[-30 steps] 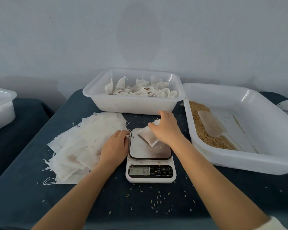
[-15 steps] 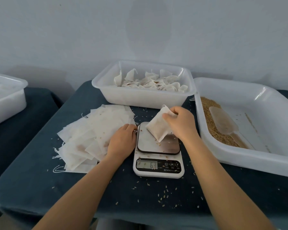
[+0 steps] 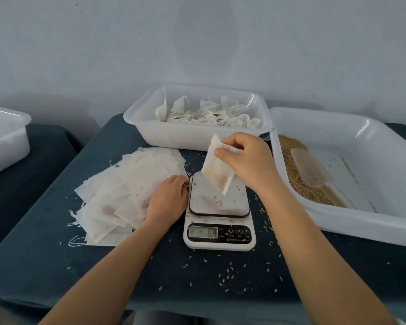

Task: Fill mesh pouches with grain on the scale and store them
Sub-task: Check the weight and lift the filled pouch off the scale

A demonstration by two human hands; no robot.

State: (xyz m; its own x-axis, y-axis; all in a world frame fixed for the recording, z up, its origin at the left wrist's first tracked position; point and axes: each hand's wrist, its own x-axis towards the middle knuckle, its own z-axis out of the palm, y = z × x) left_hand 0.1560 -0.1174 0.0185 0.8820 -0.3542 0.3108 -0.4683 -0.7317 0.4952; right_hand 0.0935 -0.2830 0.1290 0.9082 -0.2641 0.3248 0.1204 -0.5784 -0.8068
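While my right hand (image 3: 249,165) pinches the pouch (image 3: 217,170) above the scale (image 3: 219,240) | grain tray (image 3: 384,221) right | bin (image 3: 190,134) behind | my left hand (image 3: 167,198) rests, fingers curled, on the pile (image 3: 127,195); its grip I cannot tell.

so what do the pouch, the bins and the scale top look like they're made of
Pouch: thin white mesh or nonwoven fabric, matte; grain shows through, and it creases where the right hand pinches it.
Bins: translucent white plastic, glossy highlights on the rims.
Scale platform: smooth pale plate, probably glass or plastic; it faintly reflects.
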